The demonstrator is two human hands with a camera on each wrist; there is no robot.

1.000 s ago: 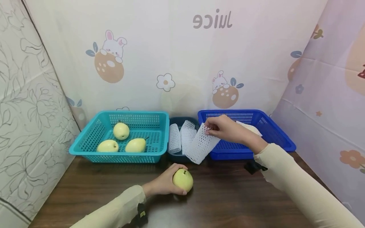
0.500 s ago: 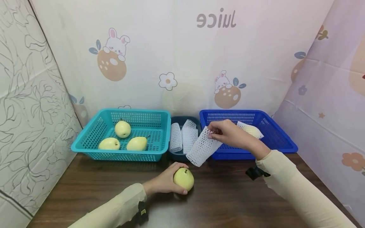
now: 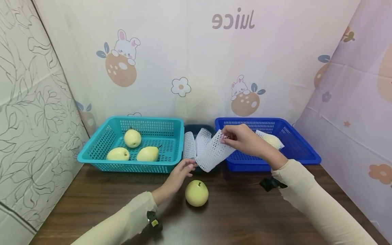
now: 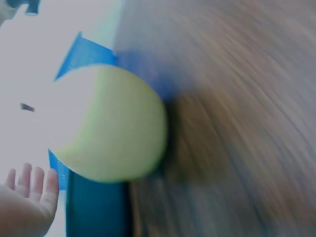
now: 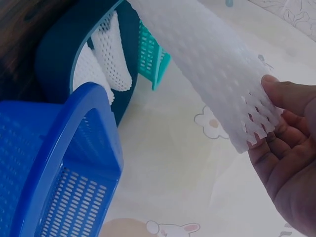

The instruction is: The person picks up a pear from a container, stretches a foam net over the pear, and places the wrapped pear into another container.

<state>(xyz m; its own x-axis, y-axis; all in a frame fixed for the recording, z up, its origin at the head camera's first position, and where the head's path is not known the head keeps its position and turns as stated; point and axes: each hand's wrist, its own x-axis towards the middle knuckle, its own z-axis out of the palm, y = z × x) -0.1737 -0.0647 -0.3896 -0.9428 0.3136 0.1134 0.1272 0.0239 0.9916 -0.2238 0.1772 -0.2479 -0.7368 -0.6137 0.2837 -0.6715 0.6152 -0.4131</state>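
My right hand [image 3: 246, 140] pinches one end of a white foam fruit net [image 3: 214, 152]. The net slants down to the left over the small dark container; the right wrist view shows thumb and fingers on its edge [image 5: 249, 126]. My left hand [image 3: 174, 179], fingers loosely spread, is beside the net's lower end; whether they touch cannot be told. It holds nothing. A yellow-green pear [image 3: 197, 194] stands on the table just right of the left hand, stem up. That pear [image 4: 113, 123] looms large in the blurred left wrist view.
Three pears lie in the teal basket [image 3: 130, 162] at the left. Between the baskets, the dark container [image 3: 208, 127] holds more foam nets [image 3: 190, 145]. The blue basket [image 3: 301, 153] at the right contains a net-wrapped pear [image 3: 271, 140]. A patterned cloth wall stands behind.
My left hand has let go of the pear and moved up toward the net's lower end. The pear stays on the table. My right hand still holds the net, now slightly higher.
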